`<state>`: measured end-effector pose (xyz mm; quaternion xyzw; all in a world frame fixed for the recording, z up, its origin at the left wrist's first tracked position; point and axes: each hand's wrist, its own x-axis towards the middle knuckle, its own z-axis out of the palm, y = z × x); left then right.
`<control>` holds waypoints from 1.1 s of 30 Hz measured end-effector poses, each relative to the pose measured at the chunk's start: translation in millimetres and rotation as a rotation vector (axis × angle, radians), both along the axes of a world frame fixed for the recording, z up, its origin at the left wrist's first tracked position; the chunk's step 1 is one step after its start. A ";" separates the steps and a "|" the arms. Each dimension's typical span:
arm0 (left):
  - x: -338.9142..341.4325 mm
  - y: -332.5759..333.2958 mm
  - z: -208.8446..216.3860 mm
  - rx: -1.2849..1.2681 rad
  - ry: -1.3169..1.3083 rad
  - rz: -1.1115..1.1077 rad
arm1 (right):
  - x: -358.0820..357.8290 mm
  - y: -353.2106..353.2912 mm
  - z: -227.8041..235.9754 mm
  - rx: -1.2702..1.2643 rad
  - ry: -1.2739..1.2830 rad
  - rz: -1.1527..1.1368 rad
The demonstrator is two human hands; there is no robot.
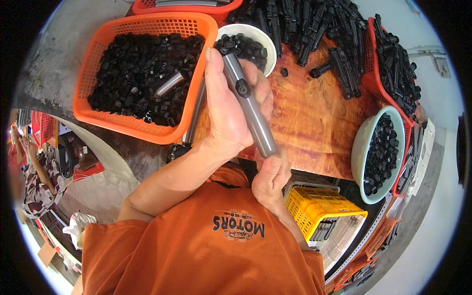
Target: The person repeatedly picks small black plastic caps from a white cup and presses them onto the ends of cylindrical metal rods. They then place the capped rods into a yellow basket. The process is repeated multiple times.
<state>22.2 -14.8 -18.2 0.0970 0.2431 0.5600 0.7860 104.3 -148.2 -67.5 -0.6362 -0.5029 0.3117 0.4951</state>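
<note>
A smooth grey tube [260,129] with a shiny upper end and a small black round fitting on its side slants across the middle, over the table's near edge. My left hand [223,108] is closed around its upper part, thumb along the left side and fingers behind it. At the tube's lower end my right hand [273,174] grips with curled fingers. Black pieces show just beyond the upper end; whether they touch it I cannot tell. A short silvery tube [170,84] lies on small black parts in the orange basket [147,130] to the left.
Behind my left hand stands a white bowl [268,37] of black parts. Long black pieces [309,29] are heaped on the wooden table [309,132]. On the right are a pale bowl [360,147] and a red basket [372,81]. A yellow crate [300,209] sits below the table edge.
</note>
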 end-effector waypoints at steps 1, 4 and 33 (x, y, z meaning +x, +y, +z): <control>0.0 0.1 -0.5 0.027 -0.005 -0.001 | -1.5 -1.1 -0.1 0.004 0.038 -0.016; -0.2 -0.6 0.2 0.052 -0.017 0.013 | -8.3 -1.8 -1.4 0.025 0.151 -0.052; -10.6 18.9 -18.3 0.153 -0.033 -0.263 | 16.4 22.1 13.6 0.349 -0.005 -0.041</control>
